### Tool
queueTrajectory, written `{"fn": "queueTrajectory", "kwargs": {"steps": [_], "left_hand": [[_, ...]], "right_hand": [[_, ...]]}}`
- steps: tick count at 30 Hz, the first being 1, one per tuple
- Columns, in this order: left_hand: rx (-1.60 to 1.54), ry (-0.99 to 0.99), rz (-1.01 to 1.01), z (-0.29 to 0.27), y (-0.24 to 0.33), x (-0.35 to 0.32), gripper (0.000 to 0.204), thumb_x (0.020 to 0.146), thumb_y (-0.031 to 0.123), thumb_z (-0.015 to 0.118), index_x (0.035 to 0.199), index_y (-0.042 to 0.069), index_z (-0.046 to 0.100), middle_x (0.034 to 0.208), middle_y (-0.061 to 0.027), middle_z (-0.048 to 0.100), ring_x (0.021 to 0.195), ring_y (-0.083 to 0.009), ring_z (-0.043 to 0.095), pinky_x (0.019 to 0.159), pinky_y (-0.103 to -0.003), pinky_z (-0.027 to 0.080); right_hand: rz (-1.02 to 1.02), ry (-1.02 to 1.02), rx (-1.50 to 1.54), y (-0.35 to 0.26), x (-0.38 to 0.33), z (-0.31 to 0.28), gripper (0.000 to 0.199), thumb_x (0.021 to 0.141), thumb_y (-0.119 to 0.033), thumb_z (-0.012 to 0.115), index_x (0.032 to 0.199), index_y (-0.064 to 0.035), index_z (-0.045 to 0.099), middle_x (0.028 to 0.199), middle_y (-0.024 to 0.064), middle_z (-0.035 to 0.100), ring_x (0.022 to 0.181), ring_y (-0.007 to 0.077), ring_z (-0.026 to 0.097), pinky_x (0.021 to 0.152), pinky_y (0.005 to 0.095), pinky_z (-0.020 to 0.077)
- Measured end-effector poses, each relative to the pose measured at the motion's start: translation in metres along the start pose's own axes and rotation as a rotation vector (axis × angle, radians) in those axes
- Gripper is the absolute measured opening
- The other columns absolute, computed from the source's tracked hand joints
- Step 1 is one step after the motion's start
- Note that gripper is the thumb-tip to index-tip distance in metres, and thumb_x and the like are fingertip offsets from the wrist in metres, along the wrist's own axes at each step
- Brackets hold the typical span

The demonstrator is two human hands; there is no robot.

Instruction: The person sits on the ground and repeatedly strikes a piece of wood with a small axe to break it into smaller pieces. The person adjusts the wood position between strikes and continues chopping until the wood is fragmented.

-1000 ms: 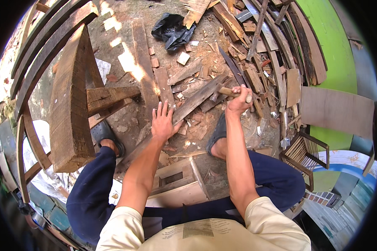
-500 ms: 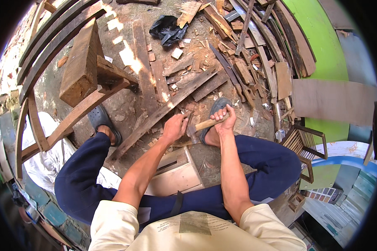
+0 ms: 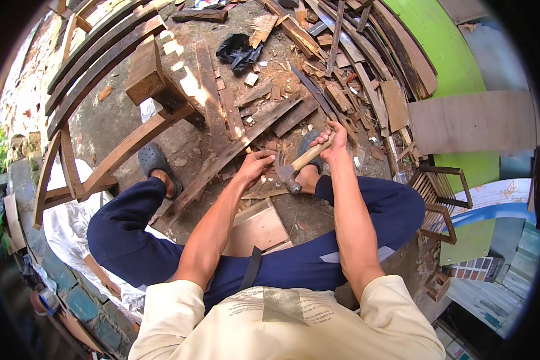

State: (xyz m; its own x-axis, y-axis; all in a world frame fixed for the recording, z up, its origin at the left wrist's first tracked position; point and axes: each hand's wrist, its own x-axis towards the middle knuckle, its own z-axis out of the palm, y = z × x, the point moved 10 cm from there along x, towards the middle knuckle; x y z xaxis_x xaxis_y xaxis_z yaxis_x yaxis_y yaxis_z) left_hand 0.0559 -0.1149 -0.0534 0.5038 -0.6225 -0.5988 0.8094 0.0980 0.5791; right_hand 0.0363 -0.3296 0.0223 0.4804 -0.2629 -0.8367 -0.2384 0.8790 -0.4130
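Observation:
A claw hammer (image 3: 309, 156) with a pale wooden handle is gripped in my right hand (image 3: 334, 143), its metal head pointing toward my left hand. My left hand (image 3: 257, 166) is just left of the hammer head, with thumb and fingers drawn together; whatever is between them is too small or hidden to make out. Beyond the left hand, a long dark wooden plank (image 3: 234, 153) lies slantwise across the ground. Nearer to me, between my legs, rests a light wooden box-like piece (image 3: 259, 227).
Curved wooden frames (image 3: 126, 144) and a thick timber block (image 3: 144, 75) stand at the left. Scrap wood (image 3: 348, 90) is heaped at the far right, near a black plastic bag (image 3: 240, 53). A slatted wooden rack (image 3: 436, 201) stands beside my right knee.
My right hand has lifted the hammer slightly and moved up and to the right; its head now shows more plainly. My left hand has shifted slightly up, its fingers still together. The whole view has shifted.

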Motion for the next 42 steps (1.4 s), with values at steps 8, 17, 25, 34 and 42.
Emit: {"fn": "queueTrajectory", "kwargs": {"steps": [8, 17, 25, 34, 42], "left_hand": [[1.148, 0.622, 0.283, -0.058, 0.078, -0.014, 0.058, 0.086, 0.047, 0.070, 0.127, 0.007, 0.062, 0.112, -0.0138, 0.069, 0.095, -0.0343, 0.066, 0.088, -0.047, 0.050], [1.605, 0.729, 0.057, -0.169, 0.045, -0.081, 0.071, 0.082, 0.051, 0.072, 0.132, 0.004, 0.053, 0.123, -0.0179, 0.062, 0.118, -0.0360, 0.056, 0.098, -0.045, 0.045], [1.153, 0.280, -0.072, -0.165, 0.038, -0.068, 0.065, 0.095, 0.055, 0.055, 0.114, -0.006, 0.068, 0.101, -0.0177, 0.070, 0.095, -0.0242, 0.063, 0.089, -0.038, 0.046], [1.032, 0.503, -0.007, -0.172, 0.005, -0.071, 0.059, 0.098, 0.050, 0.048, 0.116, -0.003, 0.069, 0.116, -0.0233, 0.068, 0.110, -0.0373, 0.063, 0.099, -0.042, 0.044], [1.514, 0.759, 0.151, -0.141, 0.046, -0.078, 0.063, 0.093, 0.048, 0.057, 0.136, 0.002, 0.052, 0.137, -0.0249, 0.052, 0.130, -0.0415, 0.046, 0.109, -0.048, 0.038]], "right_hand": [[-0.134, -0.076, -0.352, -0.018, -0.095, 0.027, 0.040, 0.090, -0.038, 0.062, 0.063, -0.0158, 0.042, 0.050, -0.0003, 0.041, 0.045, 0.0152, 0.044, 0.053, 0.0357, 0.0406], [-0.451, -0.134, -0.351, -0.070, -0.196, 0.016, 0.039, 0.092, -0.033, 0.064, 0.065, -0.0118, 0.044, 0.051, 0.0016, 0.042, 0.047, 0.0146, 0.047, 0.052, 0.0313, 0.0430], [-0.511, -0.126, -0.317, -0.056, -0.188, 0.031, 0.037, 0.094, -0.027, 0.062, 0.067, -0.0104, 0.045, 0.056, 0.0023, 0.042, 0.050, 0.0138, 0.044, 0.054, 0.0303, 0.0412], [-0.542, -0.196, -0.186, -0.056, -0.190, 0.050, 0.033, 0.093, -0.020, 0.064, 0.067, -0.0094, 0.047, 0.060, 0.0010, 0.043, 0.050, 0.0118, 0.044, 0.050, 0.0291, 0.0398], [-0.506, -0.083, -0.308, -0.041, -0.167, 0.031, 0.038, 0.095, -0.032, 0.060, 0.067, -0.0121, 0.043, 0.055, 0.0021, 0.041, 0.051, 0.0152, 0.044, 0.058, 0.0320, 0.0418]]}}
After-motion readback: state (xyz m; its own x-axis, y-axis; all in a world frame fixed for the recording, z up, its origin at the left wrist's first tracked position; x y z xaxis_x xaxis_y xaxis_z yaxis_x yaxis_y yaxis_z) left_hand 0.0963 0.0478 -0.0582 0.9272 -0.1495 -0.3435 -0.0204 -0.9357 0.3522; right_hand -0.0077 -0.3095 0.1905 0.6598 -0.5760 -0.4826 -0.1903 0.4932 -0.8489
